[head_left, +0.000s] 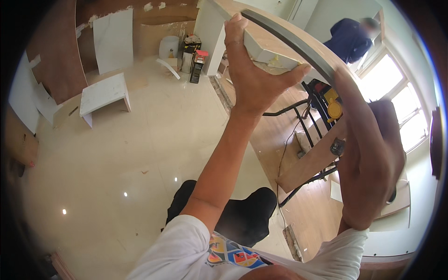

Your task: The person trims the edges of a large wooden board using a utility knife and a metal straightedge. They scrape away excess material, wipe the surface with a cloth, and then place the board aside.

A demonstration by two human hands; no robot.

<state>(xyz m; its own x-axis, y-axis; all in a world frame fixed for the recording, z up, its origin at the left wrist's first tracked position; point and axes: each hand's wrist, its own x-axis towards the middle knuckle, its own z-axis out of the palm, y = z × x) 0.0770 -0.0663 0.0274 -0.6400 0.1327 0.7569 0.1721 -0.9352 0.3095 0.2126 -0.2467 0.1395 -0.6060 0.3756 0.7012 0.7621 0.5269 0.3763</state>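
1 grey strip (298,45), 1 bucket (169,48), 1 co-worker (349,39)

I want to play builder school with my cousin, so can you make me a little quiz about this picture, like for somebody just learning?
1. Pick one: what runs from beside the left hand to the right hand?
A) a red rope
B) a dark strip
C) a green hose

2. True or false: the low white stand is on the floor to the left of the hands.

3. Fill in the gap: the other person, near the window, wears dark ____ clothing.

Key: 1: B. 2: True. 3: blue.
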